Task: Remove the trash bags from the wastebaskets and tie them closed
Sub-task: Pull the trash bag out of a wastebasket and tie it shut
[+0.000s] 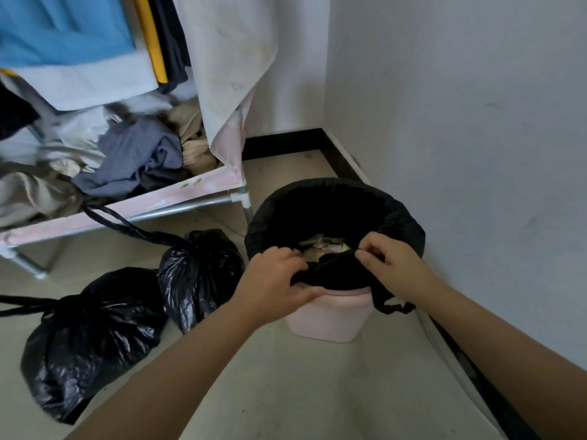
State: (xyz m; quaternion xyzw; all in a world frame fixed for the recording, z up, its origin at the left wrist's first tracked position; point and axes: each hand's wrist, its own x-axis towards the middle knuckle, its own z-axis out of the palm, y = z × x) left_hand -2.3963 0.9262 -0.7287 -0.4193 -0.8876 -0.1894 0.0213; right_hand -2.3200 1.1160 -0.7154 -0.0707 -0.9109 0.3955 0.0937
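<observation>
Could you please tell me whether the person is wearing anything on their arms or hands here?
Nothing shows. Both forearms are bare up to the frame edge, with no sleeves in view. The left hand and right hand have no gloves, and no rings, watch or bracelet are visible on the fingers or wrists.

A: What stands at the left?
B: A fabric wardrobe (178,198) with a pink-edged base on metal tubes, its pale cover (232,74) hanging open.
A: And inside?
B: A heap of crumpled clothes (133,154), grey-blue and beige, with a blue garment (63,27) and a yellow one (152,36) hanging above.
A: Around it?
B: A beige floor (286,392), white walls (460,106) meeting in a corner, and a black baseboard (282,142) along their foot.
</observation>
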